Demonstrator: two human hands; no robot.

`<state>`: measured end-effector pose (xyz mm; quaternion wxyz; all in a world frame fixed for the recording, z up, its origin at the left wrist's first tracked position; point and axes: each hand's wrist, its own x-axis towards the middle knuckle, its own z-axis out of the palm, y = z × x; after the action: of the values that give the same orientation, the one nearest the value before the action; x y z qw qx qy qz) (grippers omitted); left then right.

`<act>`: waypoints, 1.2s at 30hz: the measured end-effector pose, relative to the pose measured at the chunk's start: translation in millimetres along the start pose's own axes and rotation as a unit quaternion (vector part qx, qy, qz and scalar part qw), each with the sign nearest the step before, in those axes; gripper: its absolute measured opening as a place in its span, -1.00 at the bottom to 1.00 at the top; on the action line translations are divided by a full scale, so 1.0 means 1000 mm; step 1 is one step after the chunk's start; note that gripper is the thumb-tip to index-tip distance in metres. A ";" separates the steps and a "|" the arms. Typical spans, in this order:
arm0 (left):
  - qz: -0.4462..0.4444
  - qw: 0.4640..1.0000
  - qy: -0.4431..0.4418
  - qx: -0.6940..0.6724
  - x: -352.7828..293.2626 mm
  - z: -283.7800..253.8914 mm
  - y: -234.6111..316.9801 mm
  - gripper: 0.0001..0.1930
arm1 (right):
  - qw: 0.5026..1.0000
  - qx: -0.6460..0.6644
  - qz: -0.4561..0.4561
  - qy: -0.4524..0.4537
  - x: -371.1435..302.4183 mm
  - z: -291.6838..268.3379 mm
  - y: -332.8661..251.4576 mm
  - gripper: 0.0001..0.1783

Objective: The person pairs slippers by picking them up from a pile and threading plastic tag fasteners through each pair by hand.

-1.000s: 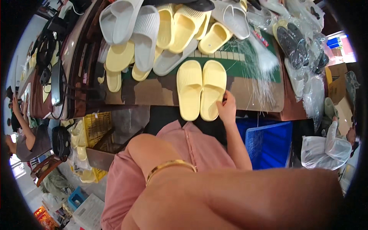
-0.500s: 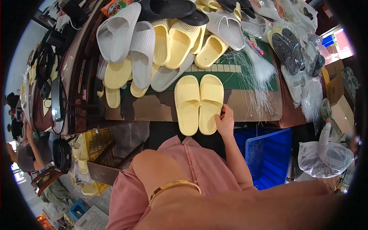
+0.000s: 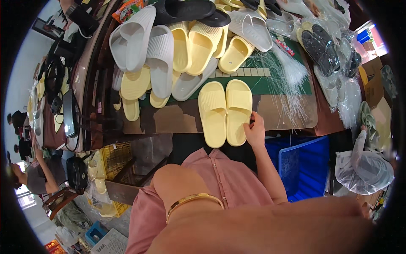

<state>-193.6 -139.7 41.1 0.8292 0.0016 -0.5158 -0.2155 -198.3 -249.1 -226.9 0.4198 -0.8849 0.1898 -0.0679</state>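
A pair of pale yellow slide slippers lies side by side at the table's front edge, toes away from me, heels over the edge. My right hand grips the outer edge of the right slipper, its thumb on the insole and its fingers curled at the side. The left slipper is untouched. My left arm is bent up close to the camera with a gold bracelet at the wrist. My left hand fills the lower edge as a blurred shape, its fingers indistinct.
Grey slippers, yellow ones and black ones are heaped at the table's far side. Clear plastic strands lie right of the pair. Bagged slippers cover the far right. A blue crate stands below the table edge. Other people work at both sides.
The view has shifted slightly, so the scene sits a little farther right. My right hand stays on the right slipper, and the pair keeps its place on the table.
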 end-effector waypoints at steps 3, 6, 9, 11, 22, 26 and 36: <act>-0.005 1.000 0.009 -0.012 -0.002 0.007 -0.001 -0.57 | 1.000 -0.002 -0.016 0.012 0.002 -0.001 0.006 -0.44; 0.009 1.000 0.001 -0.026 0.002 0.006 -0.011 -0.56 | 1.000 0.003 -0.013 0.008 0.004 -0.003 0.007 -0.44; 0.026 0.998 -0.013 -0.051 0.007 0.006 -0.023 -0.54 | 1.000 0.009 -0.018 0.005 0.001 0.000 0.000 -0.45; 0.036 0.997 -0.021 -0.071 0.010 0.009 -0.031 -0.53 | 1.000 0.002 -0.023 0.004 0.001 0.002 0.003 -0.44; 0.031 0.988 -0.015 -0.150 0.004 0.020 -0.041 -0.47 | 1.000 -0.008 -0.009 0.002 0.001 -0.005 0.000 -0.42; 0.027 0.986 -0.004 -0.163 -0.001 0.027 -0.042 -0.45 | 1.000 -0.015 -0.024 0.001 0.000 -0.004 0.002 -0.42; 0.056 0.971 0.047 -0.226 -0.001 0.070 -0.064 -0.39 | 0.983 0.178 0.009 0.040 0.012 -0.004 0.027 -0.71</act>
<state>-276.3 -182.7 58.6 0.8422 -0.2043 -0.4136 -0.2791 -196.1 -271.8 -245.5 0.5631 -0.7912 0.1989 -0.1317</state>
